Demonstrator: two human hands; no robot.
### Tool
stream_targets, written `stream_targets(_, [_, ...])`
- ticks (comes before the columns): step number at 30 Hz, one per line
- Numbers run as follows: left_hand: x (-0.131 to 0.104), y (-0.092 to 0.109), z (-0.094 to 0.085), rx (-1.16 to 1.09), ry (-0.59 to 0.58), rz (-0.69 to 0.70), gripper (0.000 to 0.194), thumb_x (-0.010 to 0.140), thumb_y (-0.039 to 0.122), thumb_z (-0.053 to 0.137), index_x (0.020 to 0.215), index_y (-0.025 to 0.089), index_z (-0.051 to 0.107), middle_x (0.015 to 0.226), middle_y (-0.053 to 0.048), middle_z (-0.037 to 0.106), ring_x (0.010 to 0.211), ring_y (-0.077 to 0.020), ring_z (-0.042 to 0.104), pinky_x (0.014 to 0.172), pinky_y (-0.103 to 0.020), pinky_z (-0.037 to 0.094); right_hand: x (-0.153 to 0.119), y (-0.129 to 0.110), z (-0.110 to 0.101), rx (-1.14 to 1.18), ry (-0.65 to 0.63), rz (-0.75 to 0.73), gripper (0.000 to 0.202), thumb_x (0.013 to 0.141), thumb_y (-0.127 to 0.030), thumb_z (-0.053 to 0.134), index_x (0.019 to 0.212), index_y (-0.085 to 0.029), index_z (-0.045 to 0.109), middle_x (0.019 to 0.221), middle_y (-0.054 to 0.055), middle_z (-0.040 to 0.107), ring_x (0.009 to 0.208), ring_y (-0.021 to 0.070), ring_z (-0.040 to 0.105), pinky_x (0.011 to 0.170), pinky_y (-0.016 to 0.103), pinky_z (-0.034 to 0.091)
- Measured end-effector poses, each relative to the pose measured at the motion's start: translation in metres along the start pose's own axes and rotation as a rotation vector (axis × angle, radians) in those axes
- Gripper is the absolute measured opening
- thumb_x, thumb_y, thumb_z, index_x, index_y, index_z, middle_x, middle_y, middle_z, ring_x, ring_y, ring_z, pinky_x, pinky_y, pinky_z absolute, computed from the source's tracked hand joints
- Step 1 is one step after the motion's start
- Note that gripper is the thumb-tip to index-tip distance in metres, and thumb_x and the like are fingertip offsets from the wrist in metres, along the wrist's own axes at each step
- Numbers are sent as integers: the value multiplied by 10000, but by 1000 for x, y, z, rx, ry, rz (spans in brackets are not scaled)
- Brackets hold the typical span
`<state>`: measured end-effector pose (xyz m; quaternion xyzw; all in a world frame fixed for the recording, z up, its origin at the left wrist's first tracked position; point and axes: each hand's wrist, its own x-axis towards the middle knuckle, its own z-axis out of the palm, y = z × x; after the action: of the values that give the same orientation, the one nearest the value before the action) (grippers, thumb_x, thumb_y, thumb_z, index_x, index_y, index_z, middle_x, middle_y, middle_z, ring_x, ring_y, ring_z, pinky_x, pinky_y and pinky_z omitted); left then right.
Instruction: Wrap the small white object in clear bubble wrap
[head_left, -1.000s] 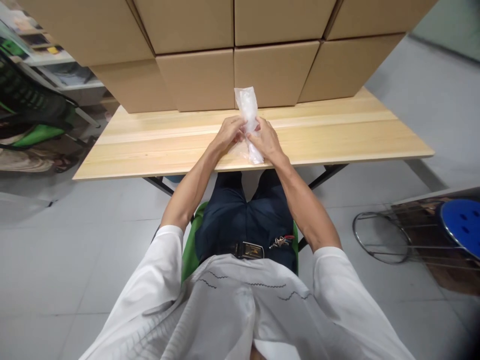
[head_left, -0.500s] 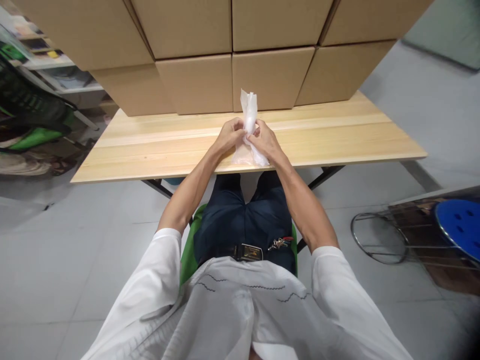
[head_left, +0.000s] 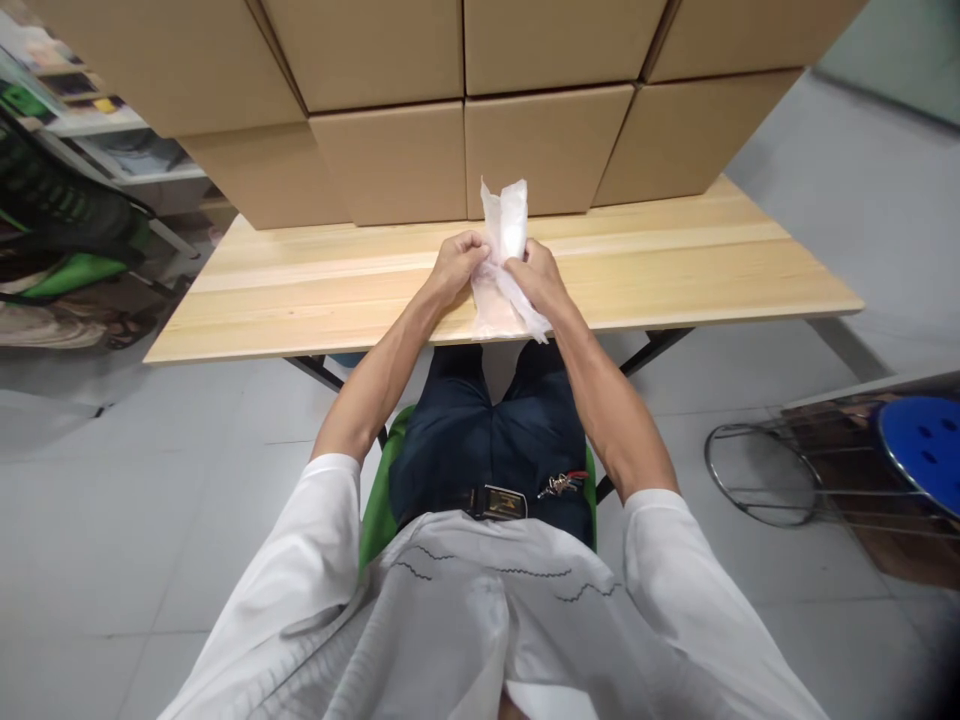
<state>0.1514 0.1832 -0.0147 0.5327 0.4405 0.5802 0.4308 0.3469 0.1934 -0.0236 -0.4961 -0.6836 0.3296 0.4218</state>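
Observation:
A thin, whitish, see-through wrapper (head_left: 499, 305) stands crumpled over the front edge of the wooden table (head_left: 315, 290), its top end pointing up toward the boxes. My left hand (head_left: 459, 265) pinches its left side near the middle. On the right side, my right hand (head_left: 538, 277) grips it with closed fingers. The lower part spreads out below both hands and looks pale pink. Whether anything lies inside the wrapper cannot be made out.
Stacked cardboard boxes (head_left: 390, 165) line the back of the table. At the right stands a blue round stool (head_left: 926, 445) beside a metal ring frame. A dark chair with green parts and white shelves (head_left: 161, 170) are at the left.
The upper part of the wrapper has spread wider and its lower part hangs a little further toward me. My hands have moved slightly apart, the right one shifting right.

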Motion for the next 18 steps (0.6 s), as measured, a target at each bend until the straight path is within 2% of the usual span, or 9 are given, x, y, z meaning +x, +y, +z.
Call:
stream_targets(3, [2, -1, -1, 0, 36, -35, 332, 1020, 132, 883, 798, 241, 661, 720, 35, 668, 692, -157, 641, 762, -309, 573, 1, -2, -7, 127, -27, 66, 157, 867, -345, 687, 1013, -291, 665, 1043, 67, 763, 1075, 328, 757, 1089, 530, 712])
stream_targets(6, [6, -3, -2, -2, 94, -77, 359, 1035, 160, 866, 782, 252, 629, 701, 40, 628, 677, -153, 615, 744, -298, 565, 1, -4, -12, 191, -24, 122, 176, 808, -327, 681, 978, -298, 647, 942, 35, 696, 996, 293, 711, 1005, 482, 720])
stream_targets(12, [10, -4, -5, 21, 217, -95, 373, 986, 149, 855, 789, 262, 559, 706, 56, 579, 697, -144, 572, 688, -247, 523, 1, -1, -10, 217, 21, 141, 269, 759, -348, 666, 1023, -308, 635, 942, 29, 687, 970, 289, 704, 963, 492, 735])
stream_targets(18, [10, -4, -9, 87, 284, -79, 362, 1014, 120, 782, 775, 267, 554, 700, 54, 534, 704, -151, 513, 661, -248, 451, 2, 1, -9, 233, 12, 149, 320, 732, -371, 631, 1047, -315, 629, 956, 33, 686, 972, 296, 698, 908, 464, 701])
